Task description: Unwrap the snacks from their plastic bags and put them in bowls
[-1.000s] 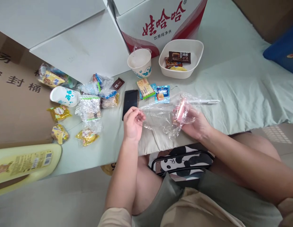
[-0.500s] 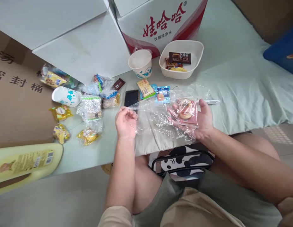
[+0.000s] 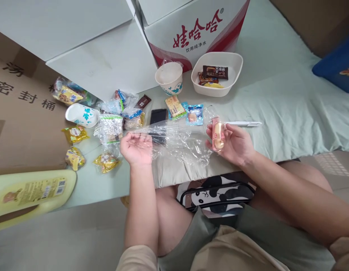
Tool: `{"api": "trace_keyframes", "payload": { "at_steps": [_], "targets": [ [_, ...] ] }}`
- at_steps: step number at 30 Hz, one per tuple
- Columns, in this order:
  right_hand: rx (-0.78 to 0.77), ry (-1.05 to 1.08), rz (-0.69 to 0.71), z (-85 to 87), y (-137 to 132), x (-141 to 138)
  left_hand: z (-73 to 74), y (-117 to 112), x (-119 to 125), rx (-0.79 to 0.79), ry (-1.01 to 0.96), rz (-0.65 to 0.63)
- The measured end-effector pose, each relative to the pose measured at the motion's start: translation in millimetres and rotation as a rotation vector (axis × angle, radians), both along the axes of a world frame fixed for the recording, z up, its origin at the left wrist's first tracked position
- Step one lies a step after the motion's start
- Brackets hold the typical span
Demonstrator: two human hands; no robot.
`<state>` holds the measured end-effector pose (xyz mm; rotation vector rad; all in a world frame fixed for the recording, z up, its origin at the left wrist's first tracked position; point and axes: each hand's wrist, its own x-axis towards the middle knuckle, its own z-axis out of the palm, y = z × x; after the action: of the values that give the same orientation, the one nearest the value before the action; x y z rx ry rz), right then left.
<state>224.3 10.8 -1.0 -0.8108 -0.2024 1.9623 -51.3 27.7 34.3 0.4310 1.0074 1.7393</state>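
Where the left hand (image 3: 137,147) is holding: fingers gripping the clear bag (image 3: 188,146).
Right hand (image 3: 233,145): fingers cupping the pink packet (image 3: 218,135) near the pen (image 3: 245,123).
Green cloth (image 3: 276,101): spreading open rightward, edge running under both forearms (image 3: 142,210).

1. We wear a plain tan top (image 3: 228,248), its cloth gathered in soft folds.
2. Our left sleeve (image 3: 139,259) and right sleeve (image 3: 343,250) match it and are short, with simple hems.
3. Our left hand (image 3: 137,147) and right hand (image 3: 237,143) are bare.
4. Our shorts (image 3: 284,235) are plain grey-green, loose-legged, hemmed on the thighs.
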Motion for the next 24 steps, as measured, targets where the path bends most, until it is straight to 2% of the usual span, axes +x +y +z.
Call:
{"api": "trace_keyframes", "payload": {
  "at_steps": [4,8,11,13,15,17,21,24],
  "targets": [
    [0.056,0.040,0.171,-0.2,1,3,7.8,0,-1,0.013,-0.153,0.104],
    [-0.025,0.079,0.409,-3.3,-2,2,12.9,1,-7,0.012,-0.237,0.228],
    [-0.076,-0.035,0.564,-3.8,-3,3,11.6,1,-16,0.017,-0.272,0.244],
    [-0.084,-0.131,0.607,-0.9,-3,6,9.5,1,-19,0.011,-0.296,0.231],
    [-0.065,-0.206,0.571,5.6,-2,12,7.4,1,-20,-0.010,-0.310,0.216],
    [-0.019,-0.282,0.464,15.5,2,18,6.0,1,-16,-0.023,-0.309,0.199],
    [0.190,-0.530,0.235,41.6,15,28,5.3,2,-4,-0.036,-0.244,0.123],
    [0.305,-0.745,0.274,61.4,28,35,4.4,3,1,-0.038,-0.181,0.080]
  ]
}}
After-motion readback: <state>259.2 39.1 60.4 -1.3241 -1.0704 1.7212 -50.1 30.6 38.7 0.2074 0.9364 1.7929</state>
